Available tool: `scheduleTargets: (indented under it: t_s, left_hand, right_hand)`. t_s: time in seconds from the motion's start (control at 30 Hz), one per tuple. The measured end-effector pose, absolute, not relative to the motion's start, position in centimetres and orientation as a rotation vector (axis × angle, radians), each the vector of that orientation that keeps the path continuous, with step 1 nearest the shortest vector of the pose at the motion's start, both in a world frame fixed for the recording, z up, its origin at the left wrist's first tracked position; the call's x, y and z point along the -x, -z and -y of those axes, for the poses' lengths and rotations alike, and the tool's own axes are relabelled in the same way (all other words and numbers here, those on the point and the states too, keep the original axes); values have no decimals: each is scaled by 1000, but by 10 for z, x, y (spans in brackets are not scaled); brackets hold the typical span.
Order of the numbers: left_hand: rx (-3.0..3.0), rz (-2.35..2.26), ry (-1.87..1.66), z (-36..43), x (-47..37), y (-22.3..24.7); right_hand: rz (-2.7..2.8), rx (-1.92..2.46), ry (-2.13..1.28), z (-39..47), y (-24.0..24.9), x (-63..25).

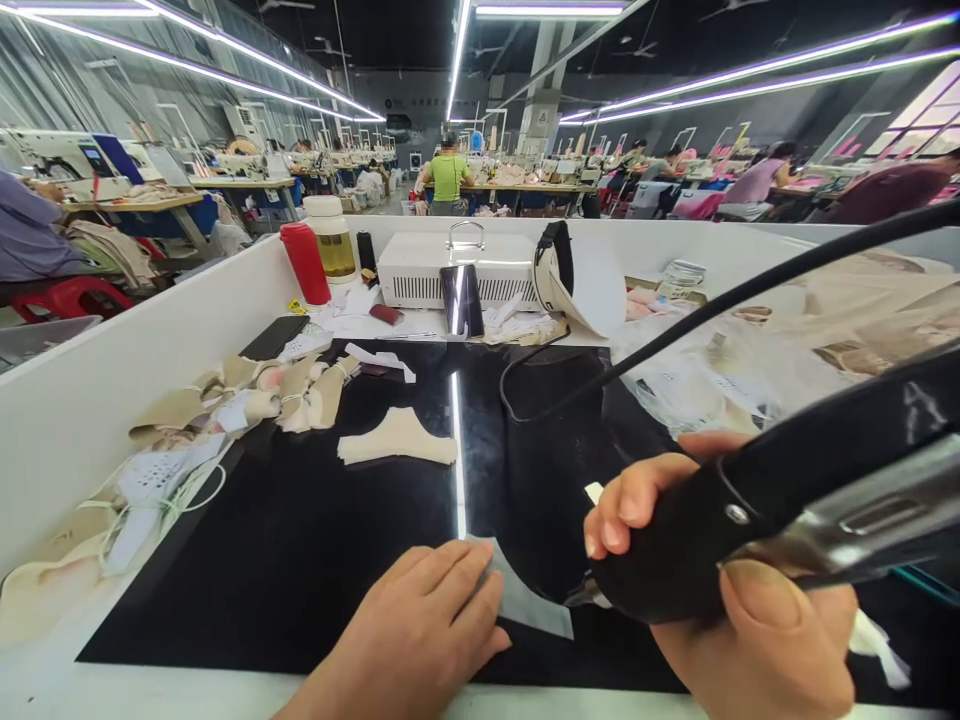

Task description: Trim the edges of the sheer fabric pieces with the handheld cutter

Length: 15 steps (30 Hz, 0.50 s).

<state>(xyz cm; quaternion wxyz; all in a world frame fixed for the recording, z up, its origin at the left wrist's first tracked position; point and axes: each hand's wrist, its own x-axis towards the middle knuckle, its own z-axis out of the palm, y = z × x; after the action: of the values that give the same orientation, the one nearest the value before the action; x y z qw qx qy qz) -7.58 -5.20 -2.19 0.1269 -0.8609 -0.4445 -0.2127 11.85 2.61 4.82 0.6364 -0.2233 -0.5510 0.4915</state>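
Observation:
My left hand (431, 610) lies flat with fingers stretched out, pressing on one end of a thin, curved pale grey strip (529, 600) on the black mat (300, 560). My right hand (750, 640) is wrapped round a thick black corded handheld tool (690, 540) with a metal lever along its side. The tool's narrow metal tip (589, 592) points left, close to the strip's right end; whether it touches cannot be seen. Beyond my left hand, a stack of cream shaped fabric pieces (397, 437) rests on the mat.
Bundled beige pieces (300, 390) line the left side. A white vented box (457, 265), a phone (462, 300), a red cup (305, 263) and a jar (330, 240) stand at the back. Clear plastic bags (720, 370) pile up right. The black cord (712, 305) arches over the mat.

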Motion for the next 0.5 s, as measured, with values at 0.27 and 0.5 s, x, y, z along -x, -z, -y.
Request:
scheduleTargets:
  t_s: [0.27, 0.5]
  left_hand:
    - [2492, 1288, 617, 52, 78, 22]
    - [2505, 1286, 609, 52, 79, 23]
  right_hand:
    - [1249, 494, -1119, -24, -42, -120]
    - [1306, 466, -1137, -24, -34, -126]
